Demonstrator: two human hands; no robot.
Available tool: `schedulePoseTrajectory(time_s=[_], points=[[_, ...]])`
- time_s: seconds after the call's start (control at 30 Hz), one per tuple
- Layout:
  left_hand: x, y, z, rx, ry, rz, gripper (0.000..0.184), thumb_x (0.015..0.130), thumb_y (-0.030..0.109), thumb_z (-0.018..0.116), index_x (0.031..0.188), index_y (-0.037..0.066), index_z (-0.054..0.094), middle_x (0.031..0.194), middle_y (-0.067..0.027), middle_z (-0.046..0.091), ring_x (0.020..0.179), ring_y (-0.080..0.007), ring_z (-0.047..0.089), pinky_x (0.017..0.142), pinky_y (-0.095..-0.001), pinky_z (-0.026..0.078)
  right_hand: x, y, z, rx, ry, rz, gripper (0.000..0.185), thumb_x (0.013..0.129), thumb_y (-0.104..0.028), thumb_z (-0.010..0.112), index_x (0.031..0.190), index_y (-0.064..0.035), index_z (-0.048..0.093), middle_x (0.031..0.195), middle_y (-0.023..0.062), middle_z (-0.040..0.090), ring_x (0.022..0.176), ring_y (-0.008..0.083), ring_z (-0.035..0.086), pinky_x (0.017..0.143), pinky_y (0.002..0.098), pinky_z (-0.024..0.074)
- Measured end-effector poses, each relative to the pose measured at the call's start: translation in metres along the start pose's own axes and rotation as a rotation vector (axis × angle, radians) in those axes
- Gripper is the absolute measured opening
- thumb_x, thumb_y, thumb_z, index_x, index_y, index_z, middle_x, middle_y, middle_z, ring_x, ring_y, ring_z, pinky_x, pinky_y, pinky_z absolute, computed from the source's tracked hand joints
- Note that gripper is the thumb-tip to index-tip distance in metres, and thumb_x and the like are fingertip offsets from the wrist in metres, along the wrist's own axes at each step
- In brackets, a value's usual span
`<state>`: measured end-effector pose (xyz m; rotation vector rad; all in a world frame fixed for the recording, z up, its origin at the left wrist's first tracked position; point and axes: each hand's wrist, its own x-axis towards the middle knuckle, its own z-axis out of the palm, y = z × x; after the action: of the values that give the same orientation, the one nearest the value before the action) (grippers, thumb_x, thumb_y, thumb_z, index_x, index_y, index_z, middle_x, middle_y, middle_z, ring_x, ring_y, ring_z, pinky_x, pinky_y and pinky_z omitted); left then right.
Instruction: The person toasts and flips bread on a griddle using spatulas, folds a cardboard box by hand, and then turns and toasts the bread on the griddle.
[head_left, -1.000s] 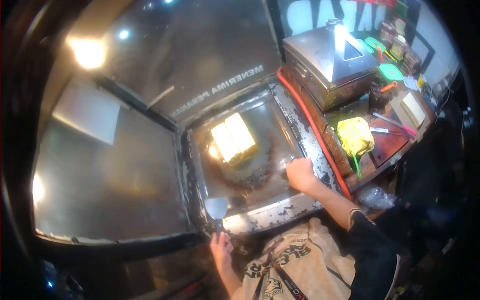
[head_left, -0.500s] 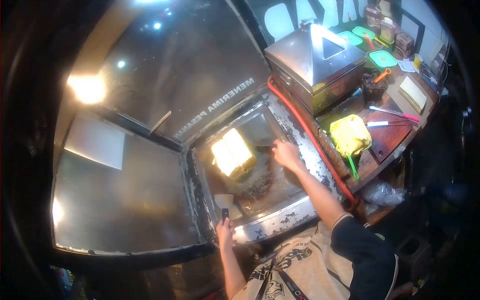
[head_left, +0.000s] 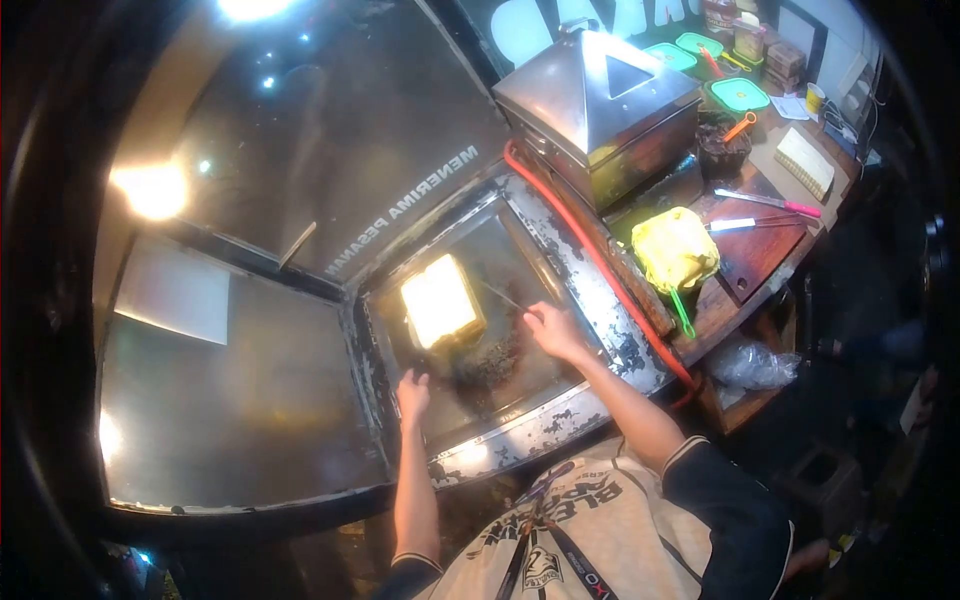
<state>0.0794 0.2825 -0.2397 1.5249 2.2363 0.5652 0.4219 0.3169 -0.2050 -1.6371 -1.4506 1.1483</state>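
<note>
A bright, square block of bread (head_left: 440, 303), washed out by glare, sits on the flat griddle (head_left: 530, 375). My right hand (head_left: 553, 330) is closed around the handle of a spatula (head_left: 507, 298), whose thin blade shows edge-on at the block's right side. At the griddle's left front, just below the block, my left hand (head_left: 413, 394) is closed on a second spatula. That one's blade is barely distinguishable near the block's lower edge, so contact with the bread cannot be made out.
A red hose (head_left: 585, 240) runs along the griddle's right edge. Beyond it stand a metal box with a pyramid lid (head_left: 610, 100), a tub heaped with yellow spread (head_left: 675, 248), a reddish board (head_left: 755, 250) and knives. Glass panels (head_left: 240, 420) enclose the left and far sides.
My left hand has moved forward with its spatula, up to the bread's near side. The right spatula now shows as a thin edge beside the block. The camera view has shifted slightly.
</note>
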Motion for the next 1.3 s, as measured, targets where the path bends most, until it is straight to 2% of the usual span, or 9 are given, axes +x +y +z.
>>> schedulePoseTrajectory(time_s=[0.17, 0.4, 0.57, 0.7, 0.8, 0.93, 1.07, 1.2, 1.3], points=[[-0.032, 0.009, -0.023, -0.433, -0.273, -0.396, 0.042, 0.087, 0.017, 0.058, 0.124, -0.003, 0.053, 0.116, -0.0274, 0.058, 0.109, -0.0377, 0.056, 0.091, -0.0395, 0.042, -0.002, 0.024, 0.053, 0.003, 0.162, -0.227, 0.032, 0.090, -0.031, 0.053, 0.108, -0.0043, 0.061, 0.096, 0.0214, 0.065, 0.092, 0.0384, 0.061, 0.082, 0.0451, 0.0473], [-0.034, -0.014, -0.032, -0.041, -0.055, -0.033, 0.044, 0.088, 0.015, 0.057, 0.126, -0.004, 0.050, 0.116, -0.0263, 0.058, 0.110, -0.0343, 0.057, 0.090, -0.0361, 0.043, -0.041, 0.015, 0.016, -0.006, -0.037, -0.100, 0.033, 0.089, -0.027, 0.059, 0.112, -0.0041, 0.060, 0.077, 0.0133, 0.068, 0.071, 0.0235, 0.067, 0.067, 0.0342, 0.0502], [-0.066, -0.007, -0.047, -0.450, -0.278, -0.341, 0.043, 0.087, 0.017, 0.058, 0.123, -0.004, 0.052, 0.114, -0.0263, 0.059, 0.109, -0.0339, 0.057, 0.092, -0.0364, 0.043, -0.022, 0.021, 0.023, 0.031, 0.076, -0.064, 0.033, 0.088, -0.028, 0.058, 0.111, -0.0046, 0.060, 0.073, 0.0166, 0.066, 0.072, 0.0310, 0.066, 0.069, 0.0390, 0.0500], [-0.044, -0.086, 0.014, -0.307, 0.109, -0.079, 0.031, 0.087, 0.014, 0.059, 0.113, -0.002, 0.057, 0.084, -0.0080, 0.064, 0.074, -0.0199, 0.060, 0.070, -0.0316, 0.046, -0.042, 0.036, 0.044, 0.029, 0.042, -0.161, 0.031, 0.089, -0.027, 0.058, 0.110, -0.0044, 0.061, 0.064, 0.0083, 0.064, 0.058, 0.0158, 0.062, 0.057, 0.0309, 0.0474], [-0.072, -0.003, -0.022, -0.180, -0.056, -0.021, 0.039, 0.085, 0.014, 0.059, 0.120, -0.002, 0.055, 0.111, -0.0259, 0.061, 0.108, -0.0349, 0.058, 0.092, -0.0382, 0.044, -0.052, 0.015, 0.013, 0.025, -0.075, 0.030, 0.033, 0.087, -0.032, 0.060, 0.107, -0.0052, 0.063, 0.070, 0.0110, 0.067, 0.064, 0.0201, 0.067, 0.061, 0.0329, 0.0499], [-0.094, -0.004, -0.037, -0.312, -0.174, -0.080, 0.034, 0.086, 0.013, 0.058, 0.117, -0.001, 0.058, 0.089, -0.0170, 0.066, 0.080, -0.0237, 0.061, 0.075, -0.0353, 0.047, -0.051, 0.020, 0.010, 0.059, 0.107, -0.006, 0.031, 0.088, -0.029, 0.060, 0.108, -0.0064, 0.064, 0.067, 0.0091, 0.067, 0.061, 0.0170, 0.066, 0.057, 0.0314, 0.0489], [-0.105, -0.021, -0.045, -0.624, -0.168, -0.271, 0.027, 0.090, 0.016, 0.057, 0.113, 0.002, 0.060, 0.063, 0.0038, 0.047, 0.050, -0.0059, 0.041, 0.045, -0.0233, 0.033, -0.070, 0.027, 0.030, 0.034, 0.037, -0.065, 0.031, 0.087, -0.023, 0.061, 0.111, -0.0040, 0.061, 0.064, 0.0097, 0.064, 0.058, 0.0171, 0.063, 0.058, 0.0306, 0.0486], [-0.093, -0.049, -0.007, -0.201, 0.118, 0.154, 0.032, 0.088, 0.015, 0.059, 0.115, -0.002, 0.058, 0.070, -0.0061, 0.058, 0.063, -0.0173, 0.056, 0.061, -0.0312, 0.046, -0.088, 0.045, 0.006, 0.210, -0.108, -0.006, 0.029, 0.088, -0.022, 0.060, 0.110, -0.0015, 0.061, 0.068, 0.0086, 0.064, 0.061, 0.0123, 0.062, 0.057, 0.0273, 0.0478], [-0.115, -0.007, -0.026, -0.239, -0.130, 0.039, 0.033, 0.086, 0.016, 0.059, 0.113, -0.003, 0.056, 0.073, -0.0156, 0.059, 0.066, -0.0235, 0.056, 0.066, -0.0360, 0.046, -0.126, 0.015, -0.029, 0.121, -0.066, 0.056, 0.027, 0.089, -0.020, 0.059, 0.108, -0.0010, 0.062, 0.067, 0.0076, 0.064, 0.061, 0.0098, 0.060, 0.056, 0.0253, 0.0462]])
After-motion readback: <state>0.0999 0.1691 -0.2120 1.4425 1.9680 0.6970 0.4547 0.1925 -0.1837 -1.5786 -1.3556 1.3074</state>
